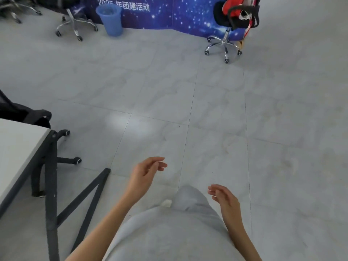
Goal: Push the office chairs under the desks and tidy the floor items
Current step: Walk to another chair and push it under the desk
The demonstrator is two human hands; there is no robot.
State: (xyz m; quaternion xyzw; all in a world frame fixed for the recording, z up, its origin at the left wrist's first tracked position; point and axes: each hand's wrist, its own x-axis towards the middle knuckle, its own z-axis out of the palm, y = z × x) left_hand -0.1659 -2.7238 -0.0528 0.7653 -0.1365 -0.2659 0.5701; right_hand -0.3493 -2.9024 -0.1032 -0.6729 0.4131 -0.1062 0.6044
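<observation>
My left hand (146,171) hangs in front of me over the grey tiled floor, fingers relaxed and holding nothing. My right hand (224,197) is lower and to the right, also relaxed with nothing in it. A black office chair (232,17) with red cloth draped on it stands far ahead on the right on a chrome wheeled base. Another chair's chrome base (75,25) stands at the far left beside a blue waste bin (111,18). A black chair (37,117) is tucked against the white desk (17,147) at my left.
A starry blue banner (169,12) lines the far wall behind the bin and chairs. The desk's black frame legs (52,194) slant across the floor at lower left. More chair bases show at the top left corner. Open tiled floor lies ahead of me.
</observation>
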